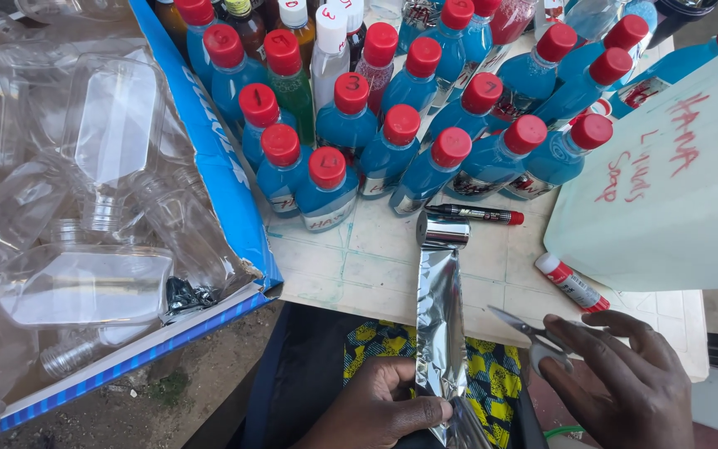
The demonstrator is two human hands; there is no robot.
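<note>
**Foil strip held taut, scissors beside it**

Blue-filled bottles with red caps [400,125] crowd the far half of the tiled tabletop [351,266], with a red-capped marker [475,214] lying just in front of them. To the left, a blue-edged cardboard box [234,208] holds empty clear plastic bottles [85,283]. A pale plastic jerrycan [666,183] blocks the right side, and a small glue stick [572,283] lies at its near foot.

A silver foil strip [440,316] runs from its small roll [442,233] on the table, over the near edge, down to the left hand [376,407], whose thumb and fingers pinch the strip's lower end. The right hand [625,382] grips scissors [529,333], blades slightly parted, tips pointing left, just right of the strip and not touching it.

Bare tiles remain between marker and table edge, on both sides of the foil.
</note>
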